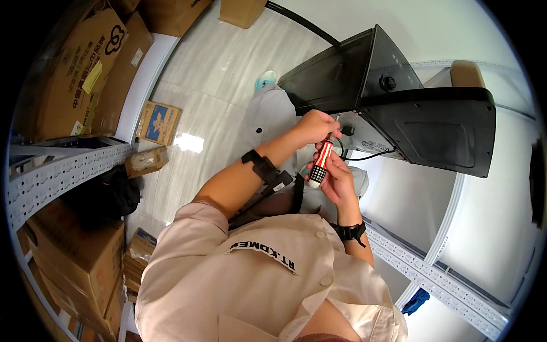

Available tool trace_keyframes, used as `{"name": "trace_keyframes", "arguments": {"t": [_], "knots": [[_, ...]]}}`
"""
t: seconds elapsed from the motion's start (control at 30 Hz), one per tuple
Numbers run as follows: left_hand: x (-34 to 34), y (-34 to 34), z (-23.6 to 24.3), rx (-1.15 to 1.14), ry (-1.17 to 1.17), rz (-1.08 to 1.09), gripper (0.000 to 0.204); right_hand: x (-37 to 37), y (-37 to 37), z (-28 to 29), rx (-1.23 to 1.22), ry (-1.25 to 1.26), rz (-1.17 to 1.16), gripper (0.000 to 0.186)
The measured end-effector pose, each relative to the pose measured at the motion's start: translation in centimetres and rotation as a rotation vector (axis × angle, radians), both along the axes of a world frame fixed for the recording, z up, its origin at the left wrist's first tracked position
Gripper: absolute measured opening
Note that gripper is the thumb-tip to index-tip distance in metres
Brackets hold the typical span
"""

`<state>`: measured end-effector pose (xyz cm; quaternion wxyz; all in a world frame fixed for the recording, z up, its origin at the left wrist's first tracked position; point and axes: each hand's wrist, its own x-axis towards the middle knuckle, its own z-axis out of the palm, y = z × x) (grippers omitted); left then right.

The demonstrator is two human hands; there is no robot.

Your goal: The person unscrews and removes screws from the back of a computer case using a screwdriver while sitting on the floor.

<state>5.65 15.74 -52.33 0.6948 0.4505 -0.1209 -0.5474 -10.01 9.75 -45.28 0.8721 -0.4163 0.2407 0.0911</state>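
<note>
My right hand [339,181] is wrapped round the handle of a screwdriver [322,163], which has red and white stripes and a black checked end. Its thin shaft points up and away, toward the metal underside of a black boxy appliance [325,74]. My left hand [317,126] pinches the screwdriver close to the shaft, fingertips together beside the metal panel [364,134]. Whether the tip touches a screw is too small to tell. A black cable [370,155] runs from the panel past my right hand.
A wide black panel [444,131] juts from the appliance to the right. On the left, a metal shelf rack [68,171] bears cardboard boxes [85,68]. A small blue and brown box [158,123] lies on the floor. White perforated shelf beams [421,273] stand at the right.
</note>
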Motion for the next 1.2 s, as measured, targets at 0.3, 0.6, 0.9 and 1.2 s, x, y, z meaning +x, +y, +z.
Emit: {"name": "trace_keyframes", "arguments": {"t": [0.3,0.6,0.9,1.2], "knots": [[-0.7,-0.2,0.2,0.021,-0.03,0.225,0.029,-0.5,0.4,-1.8,-0.38,0.18,0.031,0.044],[-1.1,-0.4,0.1,0.115,-0.013,0.364,0.033,-0.8,1.2,-1.2,-0.587,0.234,0.035,0.042],[-1.1,0.2,1.4,0.037,0.148,0.148,0.03,-2.0,-0.2,-2.9,-0.344,0.064,-0.003,0.025],[-1.1,0.7,1.6,0.046,0.137,0.139,0.025,-0.7,-0.4,0.2,-0.168,0.133,0.007,0.034]]}}
